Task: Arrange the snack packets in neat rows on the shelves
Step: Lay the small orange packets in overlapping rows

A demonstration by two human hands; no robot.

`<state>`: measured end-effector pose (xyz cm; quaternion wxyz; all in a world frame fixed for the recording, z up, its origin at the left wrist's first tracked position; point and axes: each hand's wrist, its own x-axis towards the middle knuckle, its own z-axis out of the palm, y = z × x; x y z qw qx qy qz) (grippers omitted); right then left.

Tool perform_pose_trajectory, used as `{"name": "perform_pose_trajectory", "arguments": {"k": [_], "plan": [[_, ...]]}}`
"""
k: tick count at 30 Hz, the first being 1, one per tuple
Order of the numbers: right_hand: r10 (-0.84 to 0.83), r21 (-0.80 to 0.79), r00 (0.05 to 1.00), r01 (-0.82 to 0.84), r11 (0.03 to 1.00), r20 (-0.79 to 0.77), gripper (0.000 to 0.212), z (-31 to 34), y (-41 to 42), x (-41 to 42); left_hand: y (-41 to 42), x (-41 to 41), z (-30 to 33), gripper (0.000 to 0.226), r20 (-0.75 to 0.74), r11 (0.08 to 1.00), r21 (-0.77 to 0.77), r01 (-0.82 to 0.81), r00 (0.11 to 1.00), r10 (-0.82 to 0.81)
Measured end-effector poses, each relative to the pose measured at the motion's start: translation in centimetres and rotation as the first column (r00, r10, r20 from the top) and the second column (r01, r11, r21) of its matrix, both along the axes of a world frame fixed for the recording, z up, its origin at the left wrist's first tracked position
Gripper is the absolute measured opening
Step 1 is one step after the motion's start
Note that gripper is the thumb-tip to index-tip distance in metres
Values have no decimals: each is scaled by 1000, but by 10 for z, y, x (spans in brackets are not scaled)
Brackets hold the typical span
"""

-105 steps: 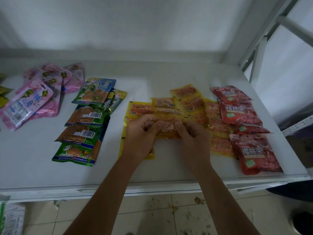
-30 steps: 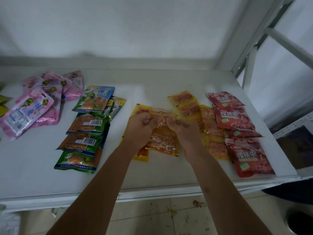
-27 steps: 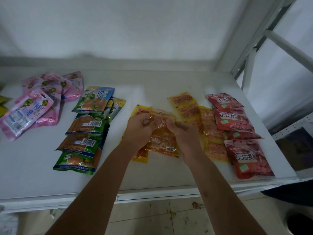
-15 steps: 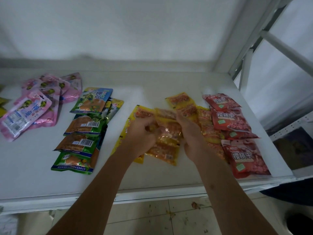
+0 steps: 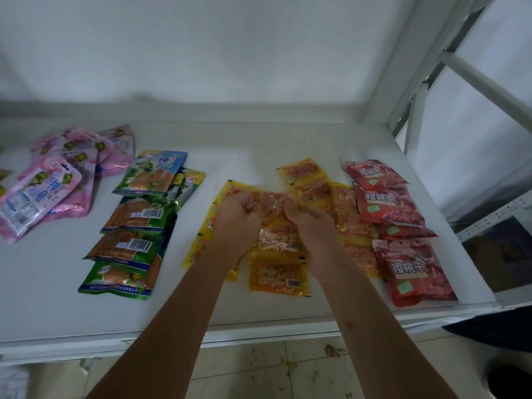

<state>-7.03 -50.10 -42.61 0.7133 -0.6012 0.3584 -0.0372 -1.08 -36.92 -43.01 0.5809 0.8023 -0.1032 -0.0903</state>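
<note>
1. Snack packets lie across the white shelf (image 5: 259, 145) in front of me, sorted by colour into four groups from left to right.
2. The pink packets (image 5: 57, 180) sit in a loose, overlapping heap at the far left of the shelf.
3. The green packets (image 5: 135, 226) form a column running from the back toward the front edge, each one overlapping the next, some face up and some showing barcodes.
4. The red packets (image 5: 403, 226) make a similar overlapping column along the right side, close to the shelf's right edge.
5. The yellow packets (image 5: 311, 185) lie in the middle, between the green and the red columns, and touch the red ones on their right.
6. One yellow packet (image 5: 278, 276) lies flat nearest the front edge, barcode side up, just below my wrists.
7. My left hand (image 5: 237, 218) is curled closed, pinching the top left corner of a clear yellow packet (image 5: 277, 234) between thumb and fingers.
8. My right hand (image 5: 309, 226) is curled the same way, pinching that packet's top right corner, so it is held between both hands over the yellow group.
</note>
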Motion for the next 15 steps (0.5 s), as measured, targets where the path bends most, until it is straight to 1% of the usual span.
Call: {"name": "perform_pose_trajectory", "arguments": {"k": [1,2,3,4,5,7,9,10,11,12,13,14,15], "plan": [[4,3,1000,-4,1000,-6,5,3,0,0,0,-1,0,55,0,1000,10,-1,1000,1],[10,5,1000,-10,1000,-3,3,6,1,0,0,-1,1,55,-1,1000,19,-6,1000,6],[21,-7,1000,-21,1000,-1,8,10,3,-1,0,-1,2,55,5,999,35,-8,1000,7],[35,-28,999,-35,999,9,16,12,5,-2,0,-1,2,54,25,997,71,-14,1000,12],[49,-68,998,-47,997,29,27,11,7,-4,1,-1,4,53,56,992,123,-25,998,19],[69,-179,995,-55,982,75,40,8,11,-10,5,1,5,46,105,974,220,-59,994,37],[91,-355,994,-65,933,58,49,7,8,-21,11,7,4,30,115,953,290,-87,992,56],[106,-458,993,-70,886,54,46,8,4,-29,15,9,5,23,116,941,324,-97,991,62],[118,-552,991,-61,831,68,39,11,-1,-39,18,11,5,21,132,925,365,-105,989,60],[118,-661,990,-40,749,75,31,14,-8,-50,20,13,5,26,159,906,408,-112,986,51],[106,-778,993,-20,629,60,27,14,-15,-63,21,12,7,33,187,887,441,-135,981,56],[77,-880,997,-30,473,8,30,13,-22,-75,20,9,9,38,217,873,456,-174,973,81],[31,-943,998,-55,329,-48,35,10,-29,-88,17,1,13,36,263,865,454,-214,960,99]]}}
